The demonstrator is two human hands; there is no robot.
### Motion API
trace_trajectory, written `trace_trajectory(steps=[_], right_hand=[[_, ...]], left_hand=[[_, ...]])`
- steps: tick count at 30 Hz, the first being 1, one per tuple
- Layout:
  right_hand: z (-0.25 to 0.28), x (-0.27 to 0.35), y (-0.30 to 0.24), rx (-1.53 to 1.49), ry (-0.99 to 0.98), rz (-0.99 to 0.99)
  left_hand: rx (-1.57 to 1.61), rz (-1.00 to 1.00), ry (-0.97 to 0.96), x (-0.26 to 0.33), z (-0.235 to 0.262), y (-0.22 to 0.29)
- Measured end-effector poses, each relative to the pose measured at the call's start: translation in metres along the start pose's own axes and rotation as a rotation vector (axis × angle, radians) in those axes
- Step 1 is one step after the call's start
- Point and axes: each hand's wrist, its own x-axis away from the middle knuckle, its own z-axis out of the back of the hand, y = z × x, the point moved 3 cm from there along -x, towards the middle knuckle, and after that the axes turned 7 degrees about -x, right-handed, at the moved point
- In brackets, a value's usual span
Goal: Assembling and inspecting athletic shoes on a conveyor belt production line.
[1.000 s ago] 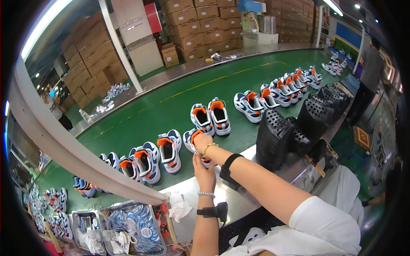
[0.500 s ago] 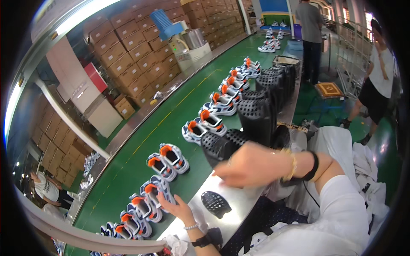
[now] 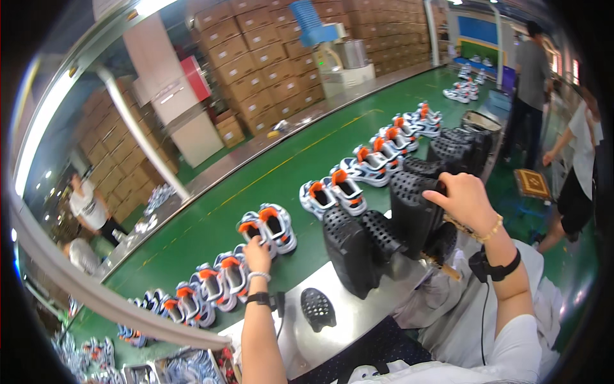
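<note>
White-and-blue sneakers with orange linings stand in pairs along the green belt. My left hand (image 3: 257,257) is at the near end of one sneaker (image 3: 249,227), its fingers closed at the shoe's opening; the fingertips are partly hidden. Black perforated insole-like pieces stand in tall stacks on the metal ledge (image 3: 358,326). On the top edge of one stack (image 3: 409,208), my right hand (image 3: 468,201) is bent over with thumb and fingers closed. Another stack (image 3: 350,256) stands nearer to me. One loose black perforated piece (image 3: 318,309) lies flat on the ledge.
The green belt (image 3: 256,173) runs from lower left to far right. Brown cartons (image 3: 268,64) are piled behind it. A pale curved bar (image 3: 115,301) crosses the lower left. People stand at the far right and far left, and a stool (image 3: 532,184) is on the right.
My left hand has moved forward to a sneaker near the gap in the row. My right hand has swung right and away from me onto a black stack. The view has turned left.
</note>
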Motion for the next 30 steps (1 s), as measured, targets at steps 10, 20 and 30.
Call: trace_trajectory(steps=[10, 20, 30], right_hand=[[0.007, -0.002, 0.002, 0.003, 0.166, 0.023], [0.026, 0.048, -0.166, -0.663, -0.066, 0.173], [-0.197, -0.023, -0.272, -0.267, -0.478, 0.266]], left_hand=[[0.107, -0.025, -0.158, 0.058, 0.039, 0.067], [0.124, -0.071, -0.017, 0.060, 0.032, 0.037], [0.615, 0.208, 0.143, 0.132, 0.025, 0.011]])
